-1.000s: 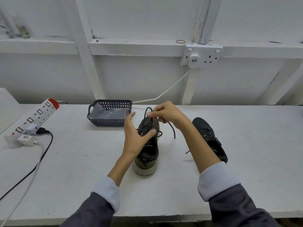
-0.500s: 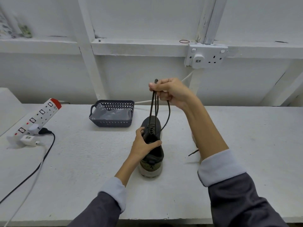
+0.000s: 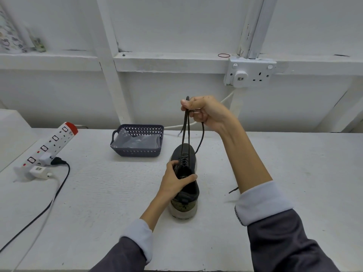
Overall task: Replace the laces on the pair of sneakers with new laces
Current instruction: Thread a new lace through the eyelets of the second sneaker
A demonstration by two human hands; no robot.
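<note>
A dark sneaker (image 3: 186,190) with a pale sole stands on the white table (image 3: 117,193), heel toward me. My left hand (image 3: 173,180) grips its collar and tongue. My right hand (image 3: 204,111) is raised well above the shoe and pinches both strands of the dark lace (image 3: 185,132), which run taut down to the eyelets; one loose end dangles beside them. The second sneaker is hidden behind my right forearm; only a lace tip (image 3: 233,190) shows.
A dark perforated basket (image 3: 137,141) holding a clear plastic bag stands behind the shoe to the left. A power strip (image 3: 51,146) with plugs and cables lies at the far left. A wall socket (image 3: 249,74) is mounted above, its white cable running along the table's back.
My right hand rose from just over the shoe to well above it, drawing the lace taut. My left hand closed on the shoe's collar. The second sneaker became hidden behind my forearm.
</note>
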